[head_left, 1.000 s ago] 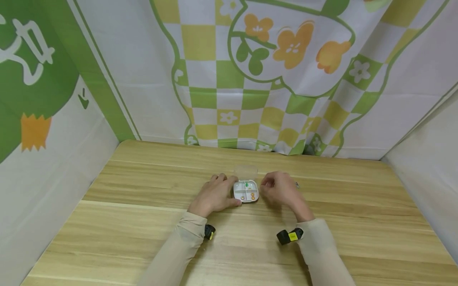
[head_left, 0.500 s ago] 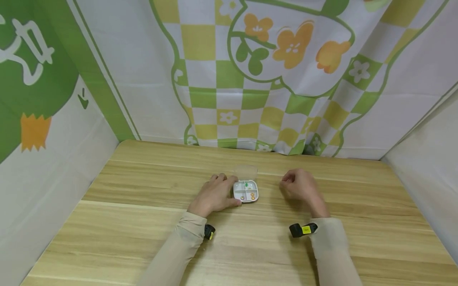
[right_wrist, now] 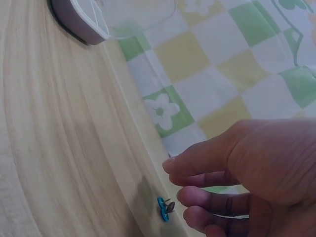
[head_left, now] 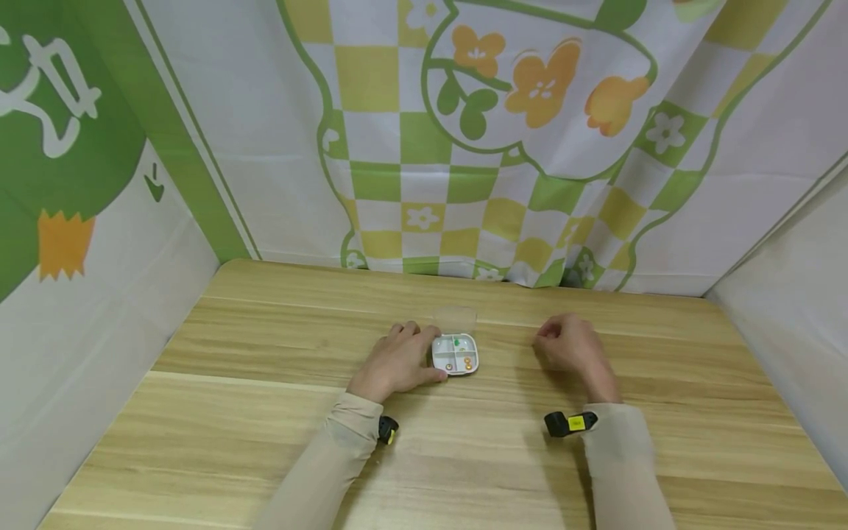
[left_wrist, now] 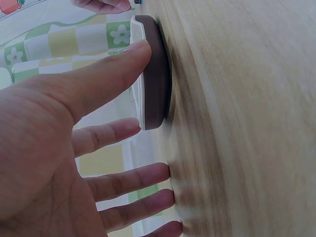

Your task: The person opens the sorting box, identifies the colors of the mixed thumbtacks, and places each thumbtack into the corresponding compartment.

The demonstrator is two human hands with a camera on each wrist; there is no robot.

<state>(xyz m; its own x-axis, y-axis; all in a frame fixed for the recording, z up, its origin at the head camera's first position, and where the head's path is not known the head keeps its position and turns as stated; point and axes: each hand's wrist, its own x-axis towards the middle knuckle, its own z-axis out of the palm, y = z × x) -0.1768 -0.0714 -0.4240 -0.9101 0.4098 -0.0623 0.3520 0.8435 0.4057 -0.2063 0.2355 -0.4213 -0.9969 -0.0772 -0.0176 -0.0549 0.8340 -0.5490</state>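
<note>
At right, being tiny, the teal trinket point(right_wrist: 164, 214) could evade the curled, seemingly empty right hand point(head_left: 575, 347); left hand point(head_left: 395, 361) pinches pillbox point(left_wrist: 157, 94).

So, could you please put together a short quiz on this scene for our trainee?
1. How many compartments does the small white case have?
A) two
B) four
C) six

2. True or false: the case's clear lid is closed.

3. In the right wrist view, a small blue piece lies on the table. Which hand is nearer to it, left or right?

Key:
1. B, four.
2. False; it is open, at the far side of the case.
3. The right hand.
</note>
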